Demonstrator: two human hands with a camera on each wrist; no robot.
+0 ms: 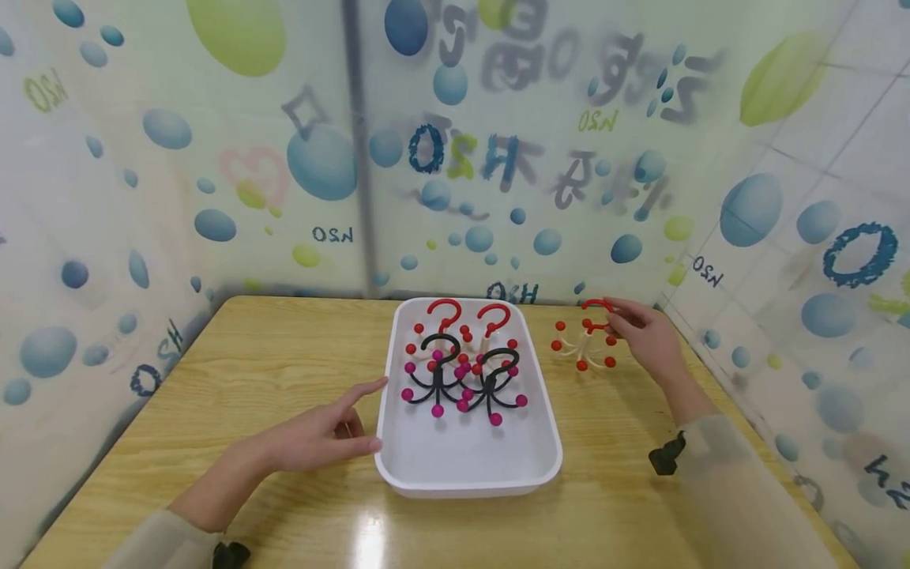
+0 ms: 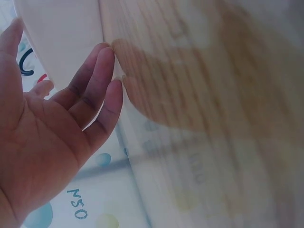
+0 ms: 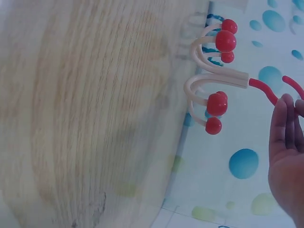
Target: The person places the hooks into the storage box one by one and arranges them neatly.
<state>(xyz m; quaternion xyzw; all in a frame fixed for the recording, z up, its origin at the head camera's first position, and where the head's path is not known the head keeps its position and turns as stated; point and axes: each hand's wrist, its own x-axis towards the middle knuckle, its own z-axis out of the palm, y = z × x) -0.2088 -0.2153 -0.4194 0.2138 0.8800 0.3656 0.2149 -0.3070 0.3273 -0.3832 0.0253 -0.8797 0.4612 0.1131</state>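
Observation:
My right hand (image 1: 643, 340) pinches the red hooked handle of a scalp massager (image 1: 585, 344) to the right of the white tray (image 1: 469, 470). Its cream prongs end in red balls (image 3: 217, 103), which the right wrist view shows from the side. At the tray's left wall is my left hand (image 1: 323, 435), index finger and thumb extended to the rim, nothing in its grasp. Inside the tray stand two black massagers (image 1: 489, 386) with magenta balls. Behind them, partly hidden, are two more cream massagers with red hooks (image 1: 455, 312).
The tray sits on a wooden table (image 1: 298, 340). Patterned curtains (image 1: 270, 213) with blue and green dots rise behind the table and along both sides. The front part of the tray floor is bare white.

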